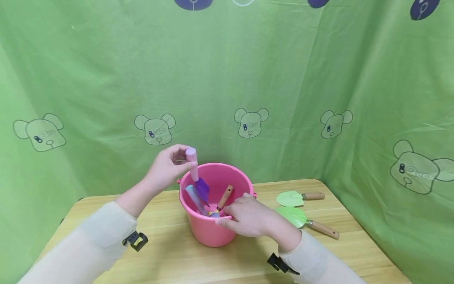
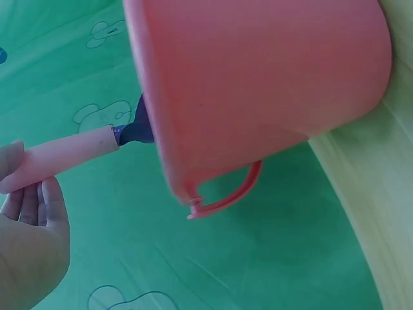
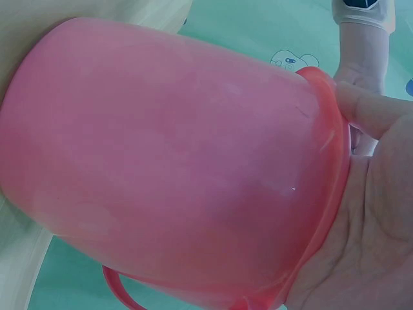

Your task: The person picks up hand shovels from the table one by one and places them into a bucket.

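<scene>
Risk of snagging shovel (image 1: 194,176), pinched by left hand (image 1: 167,166), on blue handle (image 1: 196,198) if tilted, with bucket (image 1: 210,232) gripped by right hand (image 1: 248,217).

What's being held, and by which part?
The left grip holds the purple shovel by its handle, near the end; the right grip holds the bucket by its rim.

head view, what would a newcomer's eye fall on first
Likely the pink bucket at low centre, its rim held by the right hand. Then the left hand, pinching a purple trowel whose blade is inside the bucket. Two green trowels lie off to its right.
</scene>
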`<action>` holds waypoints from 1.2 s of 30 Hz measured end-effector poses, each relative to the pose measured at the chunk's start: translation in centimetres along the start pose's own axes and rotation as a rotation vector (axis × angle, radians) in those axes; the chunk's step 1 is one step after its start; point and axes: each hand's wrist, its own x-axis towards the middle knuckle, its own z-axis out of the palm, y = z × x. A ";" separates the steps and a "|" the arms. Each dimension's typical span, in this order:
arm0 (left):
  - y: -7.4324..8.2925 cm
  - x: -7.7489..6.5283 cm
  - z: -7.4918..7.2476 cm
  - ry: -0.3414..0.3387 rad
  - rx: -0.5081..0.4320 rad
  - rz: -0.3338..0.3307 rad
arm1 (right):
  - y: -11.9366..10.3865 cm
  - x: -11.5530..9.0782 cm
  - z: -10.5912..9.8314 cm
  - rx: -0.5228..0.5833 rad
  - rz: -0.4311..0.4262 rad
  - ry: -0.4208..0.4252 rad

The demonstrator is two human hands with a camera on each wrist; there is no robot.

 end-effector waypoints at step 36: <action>-4.5 2.1 4.1 -0.060 0.058 -0.036 | -0.2 0.0 0.1 -0.010 -0.002 0.017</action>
